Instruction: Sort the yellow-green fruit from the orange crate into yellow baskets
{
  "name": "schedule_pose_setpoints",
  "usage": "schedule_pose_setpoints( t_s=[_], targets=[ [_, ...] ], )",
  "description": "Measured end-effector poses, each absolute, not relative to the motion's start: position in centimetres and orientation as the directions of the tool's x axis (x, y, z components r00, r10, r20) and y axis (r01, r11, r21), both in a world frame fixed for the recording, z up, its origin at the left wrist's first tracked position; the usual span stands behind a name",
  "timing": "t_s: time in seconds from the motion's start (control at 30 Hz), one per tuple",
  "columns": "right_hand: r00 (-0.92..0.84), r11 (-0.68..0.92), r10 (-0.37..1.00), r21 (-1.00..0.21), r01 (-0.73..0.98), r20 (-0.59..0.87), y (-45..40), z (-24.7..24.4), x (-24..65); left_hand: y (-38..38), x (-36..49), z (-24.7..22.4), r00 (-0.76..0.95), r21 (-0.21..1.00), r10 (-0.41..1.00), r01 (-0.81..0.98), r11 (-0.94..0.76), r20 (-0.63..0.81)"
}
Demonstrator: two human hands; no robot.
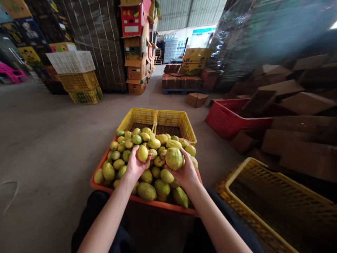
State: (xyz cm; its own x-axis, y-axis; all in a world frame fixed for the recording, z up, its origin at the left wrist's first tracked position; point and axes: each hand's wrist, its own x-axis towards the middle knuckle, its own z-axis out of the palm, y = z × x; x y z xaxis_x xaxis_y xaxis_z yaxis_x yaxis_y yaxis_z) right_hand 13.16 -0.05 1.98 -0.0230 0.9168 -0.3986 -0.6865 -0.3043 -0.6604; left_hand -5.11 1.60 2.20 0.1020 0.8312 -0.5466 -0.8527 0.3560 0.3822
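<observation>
An orange crate [94,183] heaped with yellow-green fruit [146,191], which look like lemons or guavas of mixed sizes, stands before my knees. My left hand [135,165] is closed round a small, smooth yellow lemon [142,153]. In my right hand [187,170] rests a larger, bumpy yellow-green fruit [174,158], gripped from below and the right side. Both hands hover over the middle of the pile, side by side and apart. Parts of the fingers are hidden behind the two fruits.
Two yellow crates [172,113] adjoin the orange crate's far side. A yellow basket [252,163] stands at my right, with a red tub [223,123] and cardboard boxes [302,140] beyond it. Stacked crates [80,82] and tall carton stacks [135,49] stand farther back.
</observation>
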Motion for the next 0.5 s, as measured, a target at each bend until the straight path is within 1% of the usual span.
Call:
schedule_pose_setpoints(
  t_s=[0.1,0.2,0.27,0.33,0.43,0.5],
  targets=[
    [-0.062,-0.314,0.918,-0.623,-0.717,-0.391,-0.2,2.6,13.3,1.5,-5.5,2.1,0.138,0.321,0.843,-0.883,0.343,-0.519],
    [-0.127,-0.374,0.901,-0.595,-0.711,-0.414,-0.1,2.5,13.5,1.5,-5.8,1.6,0.246,0.277,0.830,-0.863,0.423,-0.500],
    [-0.126,-0.392,0.888,-0.586,-0.709,-0.442,-0.1,2.2,13.5,1.6,-5.8,1.1,0.304,0.288,0.813,-0.826,0.484,-0.496],
    [-0.118,-0.408,0.872,-0.572,-0.711,-0.475,-0.1,2.0,13.4,1.7,-5.8,0.5,0.327,0.312,0.802,-0.796,0.518,-0.499],
    [-0.132,-0.451,0.842,-0.548,-0.705,-0.523,-0.1,2.1,13.2,2.0,-5.8,-0.1,0.322,0.353,0.803,-0.771,0.530,-0.502],
    [-0.143,-0.469,0.835,-0.553,-0.689,-0.531,0.0,2.3,13.2,2.1,-5.6,-0.2,0.295,0.388,0.807,-0.759,0.523,-0.511]
  ],
)
